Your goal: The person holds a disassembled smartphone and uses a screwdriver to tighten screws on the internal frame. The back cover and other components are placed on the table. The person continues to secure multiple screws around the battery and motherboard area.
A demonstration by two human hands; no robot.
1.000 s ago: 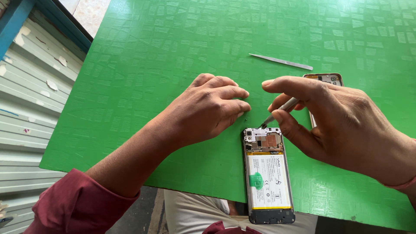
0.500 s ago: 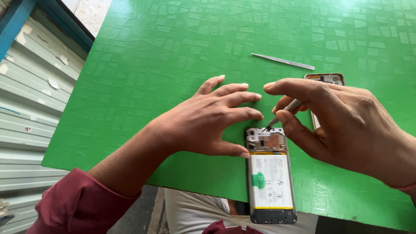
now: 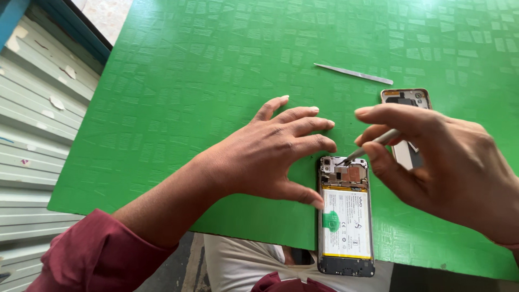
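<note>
Spread wider since before, the left hand (image 3: 270, 157) is pressed beside the phone (image 3: 346, 216); a tool (image 3: 367, 147) is pinched by the right hand (image 3: 438, 162) at 2 o'clock.

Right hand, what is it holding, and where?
The right hand pinches a thin metal tool by its upper shaft; the tip meets the opened phone.

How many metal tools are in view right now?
2. One tool is in the right hand, its tip on the top of the open phone. The other, tweezers, lies alone on the green table. The hands could hide more.
</note>
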